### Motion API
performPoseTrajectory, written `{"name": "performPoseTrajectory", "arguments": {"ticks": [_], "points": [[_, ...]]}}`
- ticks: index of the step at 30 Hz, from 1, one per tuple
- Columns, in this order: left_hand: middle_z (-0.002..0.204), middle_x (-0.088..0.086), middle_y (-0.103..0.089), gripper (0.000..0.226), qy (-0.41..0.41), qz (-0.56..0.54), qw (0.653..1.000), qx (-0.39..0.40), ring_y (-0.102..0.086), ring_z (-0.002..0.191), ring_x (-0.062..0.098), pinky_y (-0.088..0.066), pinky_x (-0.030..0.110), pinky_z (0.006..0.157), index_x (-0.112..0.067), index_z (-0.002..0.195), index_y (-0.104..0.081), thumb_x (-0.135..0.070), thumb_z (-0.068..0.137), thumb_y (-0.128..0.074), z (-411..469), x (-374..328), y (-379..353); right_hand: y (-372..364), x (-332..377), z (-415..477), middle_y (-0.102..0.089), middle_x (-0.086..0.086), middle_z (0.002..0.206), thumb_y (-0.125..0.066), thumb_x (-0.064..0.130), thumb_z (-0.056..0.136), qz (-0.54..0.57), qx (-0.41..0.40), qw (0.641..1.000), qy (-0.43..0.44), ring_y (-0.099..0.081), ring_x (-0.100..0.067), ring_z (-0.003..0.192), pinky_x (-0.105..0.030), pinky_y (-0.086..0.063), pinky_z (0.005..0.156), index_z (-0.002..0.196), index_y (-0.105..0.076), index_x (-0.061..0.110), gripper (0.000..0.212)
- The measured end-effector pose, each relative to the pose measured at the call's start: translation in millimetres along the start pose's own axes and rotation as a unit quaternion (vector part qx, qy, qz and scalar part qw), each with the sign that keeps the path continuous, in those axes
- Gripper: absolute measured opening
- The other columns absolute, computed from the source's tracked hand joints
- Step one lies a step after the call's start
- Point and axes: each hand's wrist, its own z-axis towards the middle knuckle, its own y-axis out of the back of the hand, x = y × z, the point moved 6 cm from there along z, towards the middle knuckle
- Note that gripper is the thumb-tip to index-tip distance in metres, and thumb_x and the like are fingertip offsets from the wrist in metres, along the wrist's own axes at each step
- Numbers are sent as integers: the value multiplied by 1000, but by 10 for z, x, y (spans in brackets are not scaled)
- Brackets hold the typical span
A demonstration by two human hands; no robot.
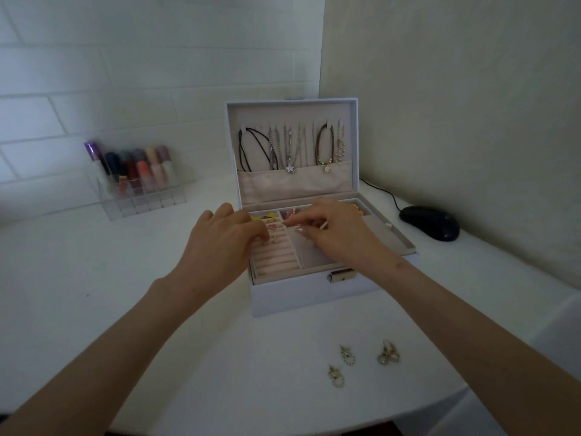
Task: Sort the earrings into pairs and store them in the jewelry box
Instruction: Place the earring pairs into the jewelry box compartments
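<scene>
White table [125, 294], seen from the head camera. The jewelry box [298, 297] stands open under both sets of fingers, its raised lid [292, 114] beyond them and hung with necklaces [287, 149]. The left hand [220, 243] reaches in over the box's left edge; its fingers [257, 229] are bent, tips down on the padded ring rolls [276, 259], and whether they hold anything cannot be told. The right hand [342, 237] lies over the middle tray; its fingers [309, 223] are curled and drawn narrow, tips close to the left fingertips, and any grip is too small to judge. A clear lipstick organizer [141, 196] stands well left of the left fingers; a black mouse [430, 221] lies right of the right fingers. Small coloured stored earrings [270, 220] sit between the two sets of fingertips. Three loose earrings [347, 355] lie on the table, well short of the fingers, between the forearms.
</scene>
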Motion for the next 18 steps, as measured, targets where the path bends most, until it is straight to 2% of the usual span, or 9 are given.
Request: {"name": "performPoseTrajectory", "arguments": {"ticks": [2, 6, 10, 12, 15, 18], "points": [[77, 1, -67, 22, 15, -1, 1000, -11, -55, 69, 28, -34, 31, 58, -21, 89, -68, -4, 74, -70, -12, -8, 46, 76, 4, -64, -56, 20, 80, -63, 6, 84, 0, -15, 1000, 3, -53, 6, 70, -5, -40, 67, 100, -73, 19, 23], [86, -1, -65, 14, 14, -37, 998, -53, -54, 78, 25, -39, 33, 63, -19, 96, -64, -14, 83, -62, -32, -167, 221, 267, 17, -273, -56, 17, 73, -66, 8, 81, 7, -51, 999, -4, -49, -2, 63, -6, -38, 64, 92, -74, 22, 19], [83, -11, -54, 12, 8, -112, 991, -71, -41, 77, 7, -28, 15, 65, -20, 91, -58, -26, 81, -52, -137, -406, 300, 310, -1, -507, -58, 9, 72, -68, 8, 80, 29, -29, 999, -10, -46, -2, 60, -8, -37, 58, 83, -72, 23, 16], [81, -14, -43, 10, 26, -181, 980, -75, -38, 73, 3, -31, 14, 62, -18, 89, -54, -26, 83, -51, -243, -523, 303, 313, -67, -658, -60, 9, 74, -68, 7, 79, 25, -15, 999, -23, -47, -2, 59, -8, -38, 57, 80, -71, 25, 18], [83, -9, -51, 16, -14, -244, 968, -55, -43, 72, 5, -37, 19, 63, -16, 87, -53, -30, 87, -46, -418, -756, 224, 332, -212, -921, -61, 11, 74, -70, 13, 79, 9, 3, 999, -46, -50, -1, 61, -9, -40, 59, 77, -70, 30, 17], [81, -16, -46, 18, -60, -253, 965, 5, -36, 72, -5, -34, 8, 68, -21, 84, -52, -38, 88, -46, -522, -941, 89, 315, -383, -1142, -64, 12, 78, -73, 22, 76, -9, 46, 995, -84, -55, -4, 67, -10, -42, 61, 77, -70, 34, 12]]}}
